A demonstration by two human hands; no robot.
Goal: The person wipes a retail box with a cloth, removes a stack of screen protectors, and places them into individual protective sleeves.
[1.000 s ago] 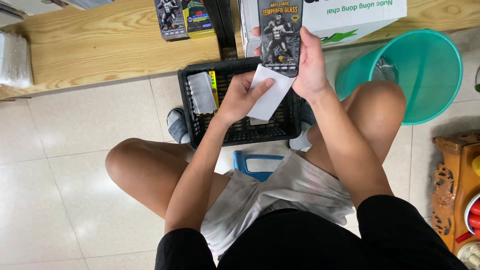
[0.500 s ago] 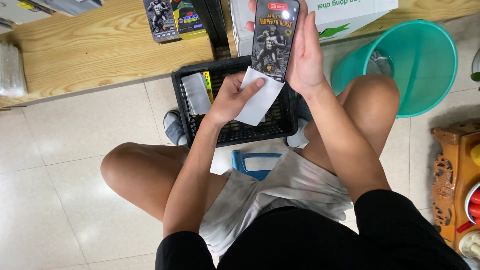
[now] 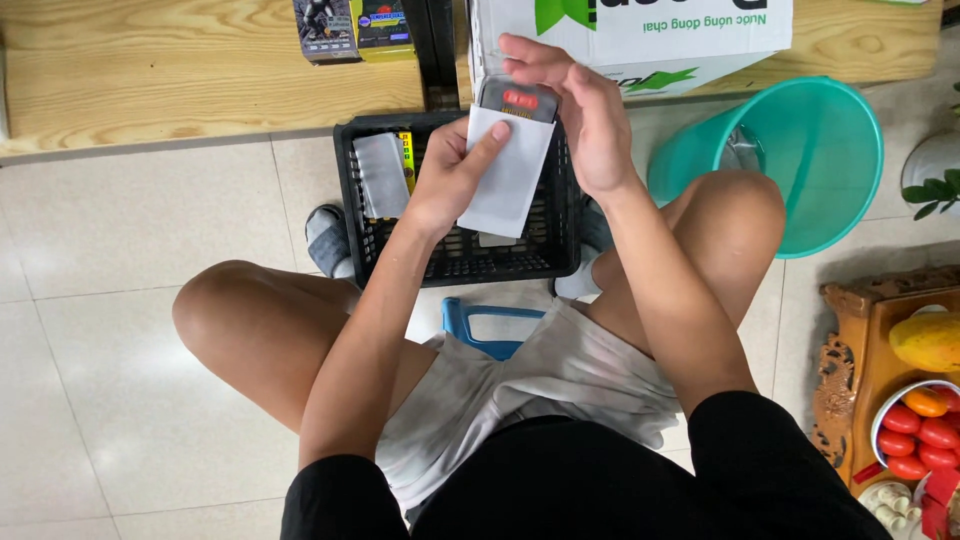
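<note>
My left hand (image 3: pixel 452 178) grips a white paper sleeve (image 3: pixel 510 170) by its left edge, thumb across the front. My right hand (image 3: pixel 585 115) holds a dark flat retail pack (image 3: pixel 518 98); only its top end with a red mark sticks out of the sleeve's upper opening. Both hands are raised over a black plastic basket (image 3: pixel 455 262) on the floor between my knees. In the basket's left part lie a white sleeve (image 3: pixel 380 175) and a yellow-edged pack (image 3: pixel 406 160).
A low wooden shelf (image 3: pixel 180 70) runs along the top, carrying two small packs (image 3: pixel 350 25) and a white-and-green cardboard box (image 3: pixel 640 30). A teal bucket (image 3: pixel 800 160) stands right. Wooden stand with fruit (image 3: pixel 915 390) at lower right. Blue stool (image 3: pixel 490 325) under me.
The dark pack, earlier held fully visible above the sleeve, has slid down into the white sleeve; only its top shows now. The view has tilted slightly.
</note>
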